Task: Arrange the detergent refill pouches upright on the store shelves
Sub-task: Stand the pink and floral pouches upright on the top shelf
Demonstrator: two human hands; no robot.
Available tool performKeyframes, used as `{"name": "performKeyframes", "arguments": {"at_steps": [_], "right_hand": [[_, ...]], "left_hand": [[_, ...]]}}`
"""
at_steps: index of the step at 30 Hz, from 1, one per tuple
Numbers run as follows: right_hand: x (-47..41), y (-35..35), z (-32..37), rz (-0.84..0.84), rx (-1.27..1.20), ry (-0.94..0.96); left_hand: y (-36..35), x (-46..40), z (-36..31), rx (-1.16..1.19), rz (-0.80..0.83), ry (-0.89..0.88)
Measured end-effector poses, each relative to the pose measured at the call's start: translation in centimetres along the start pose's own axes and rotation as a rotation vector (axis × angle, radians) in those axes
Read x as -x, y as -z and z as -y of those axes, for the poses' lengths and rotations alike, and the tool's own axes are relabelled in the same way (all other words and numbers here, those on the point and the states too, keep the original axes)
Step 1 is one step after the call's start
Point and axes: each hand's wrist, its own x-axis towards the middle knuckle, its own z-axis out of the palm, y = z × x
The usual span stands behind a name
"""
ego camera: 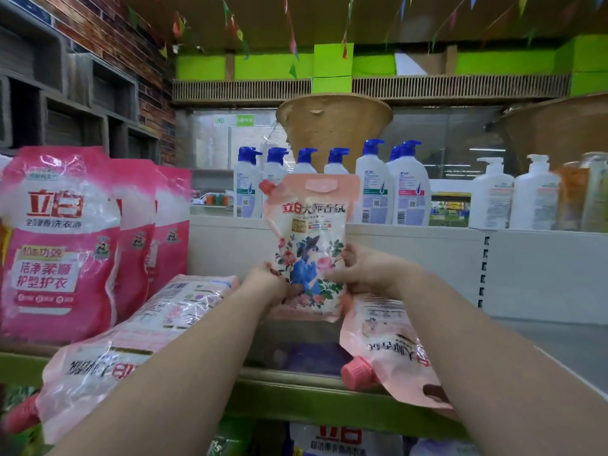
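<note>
Detergent refill pouches on a green-edged shelf point(296, 394), several kinds. Far left: three big pink pouches point(59, 245) standing upright in a row, front one nearest. Near left: a pale pink pouch point(131, 343) lying flat, print upside down, its red cap at the near left corner past the shelf edge. Near right: another flat pouch point(391, 347), also upside down, pink cap point(357, 373) pointing near-left, partly hidden under the right forearm. Centre: a floral pouch point(311, 248) held upright, spout at upper left, bottom edge low over the shelf; contact not clear. Left hand point(268, 284) grips its lower left edge, right hand point(365, 271) grips its lower right edge, fingers curled round both sides. Far behind: white pump bottles point(408, 189) with blue tops in a row on a white shelf.
</note>
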Motion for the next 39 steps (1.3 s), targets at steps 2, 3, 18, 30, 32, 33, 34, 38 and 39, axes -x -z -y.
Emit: {"name": "performKeyframes", "arguments": {"at_steps": [2,3,18,30,32,33,34,38,39], "right_hand": [[-0.2,-0.5,-0.5,0.0,0.207,-0.016],[-0.4,-0.7,-0.9,-0.043,0.207,-0.019],[-0.9,-1.0,-1.9,-0.18,0.241,0.034],[1.9,-1.2,3.7,-0.614,0.161,0.262],[2.8,-2.1,5.3,-0.456,0.214,0.34],[3.1,-2.9,5.9,-0.328,0.243,0.351],[3.3,-3.9,6.5,-0.214,0.291,0.357],[2.7,-8.6,7.5,0.012,0.54,0.426],[2.5,-9.7,7.6,0.035,0.573,0.439]], "left_hand": [[-0.1,-0.5,0.0,0.024,-0.01,0.044],[0.0,-0.8,0.1,0.009,-0.005,0.055],[1.5,-1.5,0.3,0.084,0.086,0.013],[3.7,0.6,-0.9,0.06,-0.092,-0.09],[4.4,1.0,-0.8,0.048,-0.128,-0.093],[4.8,1.2,-0.7,0.039,-0.146,-0.096],[5.2,1.4,-0.7,0.027,-0.157,-0.096],[7.6,2.5,0.0,-0.012,-0.19,-0.102],[8.2,2.6,0.3,-0.011,-0.198,-0.111]]}}
